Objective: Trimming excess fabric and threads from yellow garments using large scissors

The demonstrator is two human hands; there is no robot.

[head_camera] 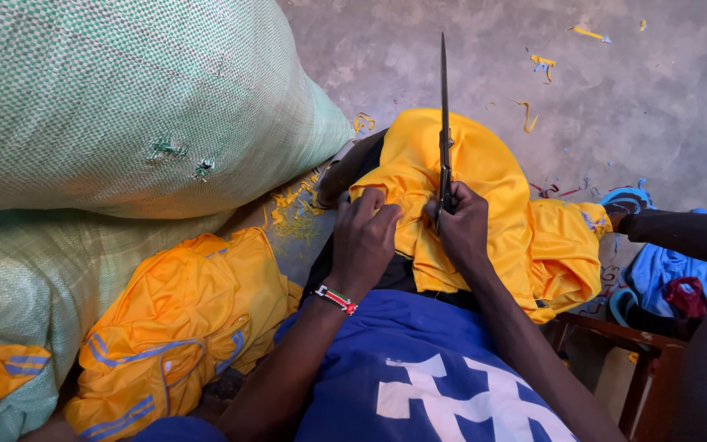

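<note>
A yellow garment (484, 196) lies draped over my lap. My left hand (363, 237) pinches a fold of its cloth near the middle; a beaded bracelet (337, 299) sits on that wrist. My right hand (461, 225) grips a pair of long dark scissors (443, 123), blades together and pointing away from me, over the same fold. My blue shirt with a white print (419, 376) fills the bottom of the view.
Two big green woven sacks (124, 98) are stacked at left. An orange-yellow garment with blue stripes (173, 327) lies beside them. Cloth scraps (542, 65) litter the concrete floor. At right are a dark sleeve (681, 233), blue cloth (673, 274) and a wooden stool (607, 336).
</note>
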